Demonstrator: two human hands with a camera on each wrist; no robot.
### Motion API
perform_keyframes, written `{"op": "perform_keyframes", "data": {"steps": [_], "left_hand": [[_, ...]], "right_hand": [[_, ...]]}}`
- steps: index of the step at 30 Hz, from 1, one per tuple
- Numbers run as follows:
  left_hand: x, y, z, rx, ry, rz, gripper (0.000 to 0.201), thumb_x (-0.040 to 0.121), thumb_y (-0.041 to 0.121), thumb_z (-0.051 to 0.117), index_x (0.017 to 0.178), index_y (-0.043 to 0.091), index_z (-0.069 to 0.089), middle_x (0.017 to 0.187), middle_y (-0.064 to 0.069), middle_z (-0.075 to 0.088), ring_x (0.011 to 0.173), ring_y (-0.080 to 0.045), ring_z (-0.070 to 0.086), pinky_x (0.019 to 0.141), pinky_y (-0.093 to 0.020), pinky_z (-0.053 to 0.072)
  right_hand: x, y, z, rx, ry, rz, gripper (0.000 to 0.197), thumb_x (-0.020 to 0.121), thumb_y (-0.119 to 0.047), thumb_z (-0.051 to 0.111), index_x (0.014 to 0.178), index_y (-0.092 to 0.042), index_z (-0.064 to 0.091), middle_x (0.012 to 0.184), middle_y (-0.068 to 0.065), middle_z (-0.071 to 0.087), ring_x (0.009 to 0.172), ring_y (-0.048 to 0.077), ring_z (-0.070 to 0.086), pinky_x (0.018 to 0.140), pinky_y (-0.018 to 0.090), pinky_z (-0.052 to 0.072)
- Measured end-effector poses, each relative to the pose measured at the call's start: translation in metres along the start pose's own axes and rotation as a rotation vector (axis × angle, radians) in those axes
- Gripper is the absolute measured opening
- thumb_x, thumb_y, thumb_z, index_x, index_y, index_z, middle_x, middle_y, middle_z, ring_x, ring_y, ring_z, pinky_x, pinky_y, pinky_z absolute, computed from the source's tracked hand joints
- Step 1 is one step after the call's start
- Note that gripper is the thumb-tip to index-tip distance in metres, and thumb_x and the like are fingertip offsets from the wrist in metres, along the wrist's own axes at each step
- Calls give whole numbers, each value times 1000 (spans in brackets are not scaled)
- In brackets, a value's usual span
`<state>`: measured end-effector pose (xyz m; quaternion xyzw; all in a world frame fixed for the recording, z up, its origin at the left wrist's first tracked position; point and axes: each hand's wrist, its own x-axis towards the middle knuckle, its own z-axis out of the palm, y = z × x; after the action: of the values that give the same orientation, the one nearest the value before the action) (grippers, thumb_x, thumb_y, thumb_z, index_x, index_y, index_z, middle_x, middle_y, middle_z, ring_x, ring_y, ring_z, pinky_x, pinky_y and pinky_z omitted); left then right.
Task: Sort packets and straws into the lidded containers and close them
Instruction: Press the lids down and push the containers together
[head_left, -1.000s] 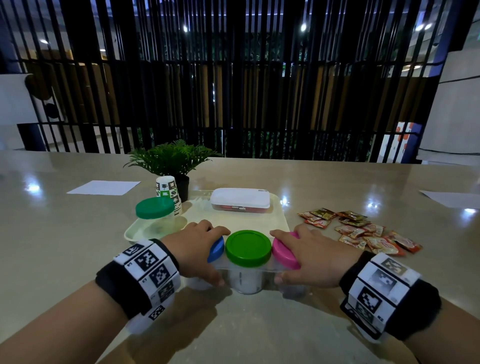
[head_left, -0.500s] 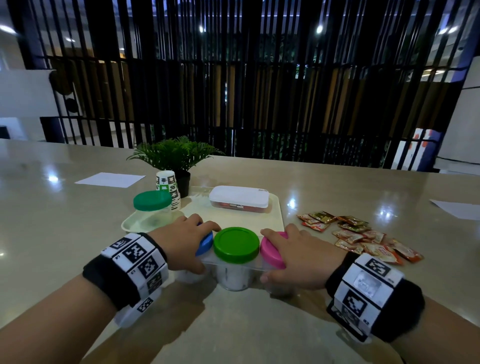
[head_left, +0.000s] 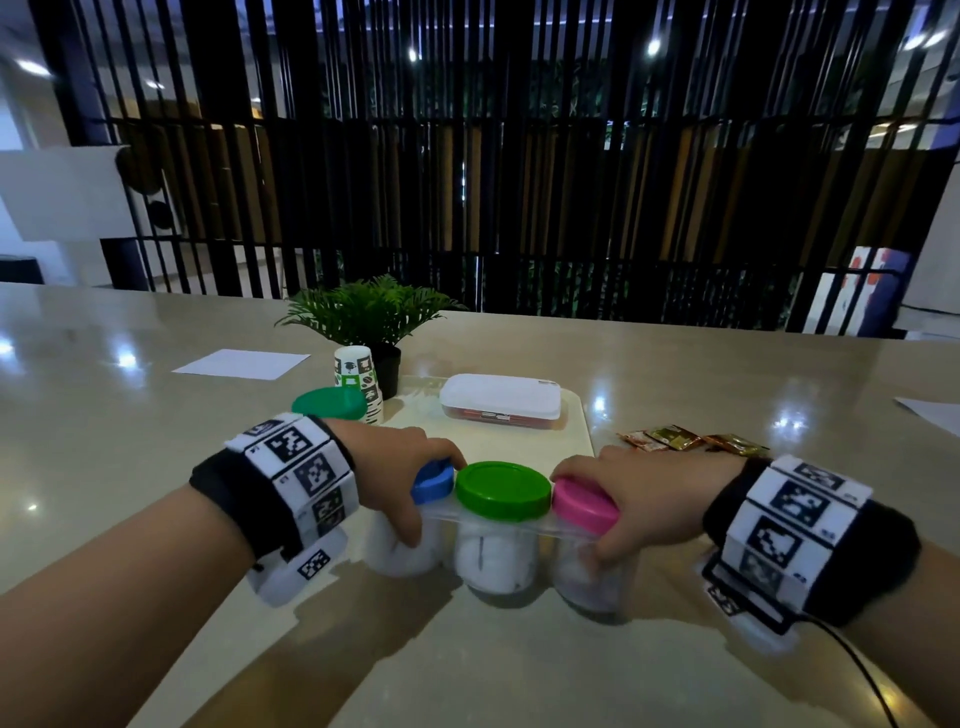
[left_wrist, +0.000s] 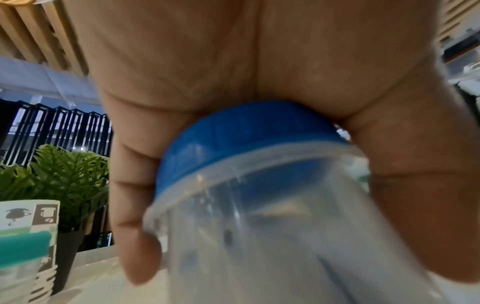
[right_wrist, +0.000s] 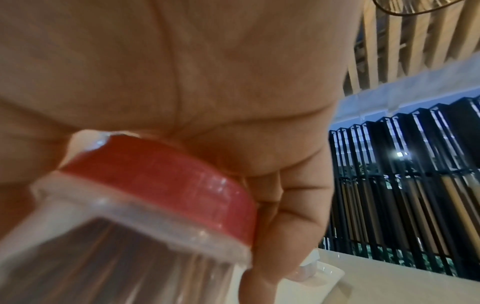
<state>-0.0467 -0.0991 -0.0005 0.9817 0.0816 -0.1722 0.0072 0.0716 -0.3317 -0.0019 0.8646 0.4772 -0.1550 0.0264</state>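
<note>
**A 2-handed carry with the weight hanging off the ends**

We have the 3-jar container set (head_left: 493, 540) held between both hands, just in front of the tray (head_left: 571, 441). Our left hand (head_left: 387, 470) is curled over the blue lid (head_left: 434, 480), thumb down the clear jar wall; our right hand (head_left: 649, 493) wraps the pink lid (head_left: 582, 501) the same way. The green lid (head_left: 503, 488) in the middle is untouched. Whether the jars rest on the table (head_left: 104, 467) or hang just above it, we cannot tell.

The risk we see: both grips sit largely on lids. If either lid is only loosely seated, a pull could pop it off and drop that end. Uneven lifting could also twist the thin clear bridge joining the jars.

The packets (head_left: 691, 439) lie loose to the right, behind our right wrist, so a careless swing could scatter them. The white-lidded box (head_left: 501, 400) and the green-lidded tub (head_left: 330, 404) wait on the tray.
</note>
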Motion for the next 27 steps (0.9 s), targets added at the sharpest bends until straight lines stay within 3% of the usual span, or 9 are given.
{"op": "perform_keyframes", "data": {"steps": [5, 9, 12, 15, 18, 21, 27], "left_hand": [[4, -18, -30, -47, 7, -17, 79, 72, 38, 82, 136, 36, 37, 124, 2, 55, 107, -21, 58, 100, -39, 47], [18, -30, -53, -62, 110, -39, 75, 71, 36, 83, 133, 32, 41, 121, 3, 53, 103, -20, 58, 97, -39, 48], [36, -37, -61, -15, 210, -56, 76, 70, 37, 84, 133, 30, 42, 116, 5, 51, 98, -18, 55, 94, -36, 48], [55, -43, -62, 48, 278, -72, 77, 71, 39, 84, 134, 27, 41, 117, 2, 48, 95, -18, 50, 88, -34, 46], [74, -48, -57, 36, 306, -89, 79, 69, 37, 85, 134, 27, 41, 123, -1, 48, 97, -21, 52, 90, -37, 48], [89, -50, -49, 24, 291, -104, 81, 67, 34, 86, 135, 27, 41, 126, -4, 47, 106, -27, 55, 94, -42, 48], [108, -54, -32, 19, 242, -133, 87, 71, 34, 84, 142, 25, 35, 135, -6, 43, 117, -30, 51, 97, -40, 45]], "right_hand": [[16, 6, -28, 177, -44, -37, 76, 75, -45, 74, 139, -34, 36, 118, -11, 54, 104, 9, 56, 90, 30, 52], [29, 9, -51, 181, 79, -18, 71, 81, -36, 72, 141, -30, 34, 121, -8, 51, 102, 9, 53, 81, 20, 49], [45, 13, -58, 171, 202, 6, 77, 81, -35, 72, 145, -29, 30, 127, -5, 47, 105, 12, 49, 88, 26, 47], [64, 18, -55, 202, 317, 40, 83, 78, -34, 76, 147, -29, 30, 118, -5, 42, 100, 12, 46, 84, 23, 40], [86, 25, -44, 202, 393, 93, 87, 74, -36, 78, 147, -34, 29, 127, 2, 41, 103, 16, 46, 89, 26, 41], [104, 33, -30, 267, 403, 125, 91, 71, -33, 80, 146, -36, 29, 129, 3, 39, 106, 19, 49, 94, 32, 46], [122, 37, -13, 299, 375, 143, 91, 73, -29, 79, 148, -33, 28, 133, 3, 38, 113, 21, 49, 100, 34, 44]]}}
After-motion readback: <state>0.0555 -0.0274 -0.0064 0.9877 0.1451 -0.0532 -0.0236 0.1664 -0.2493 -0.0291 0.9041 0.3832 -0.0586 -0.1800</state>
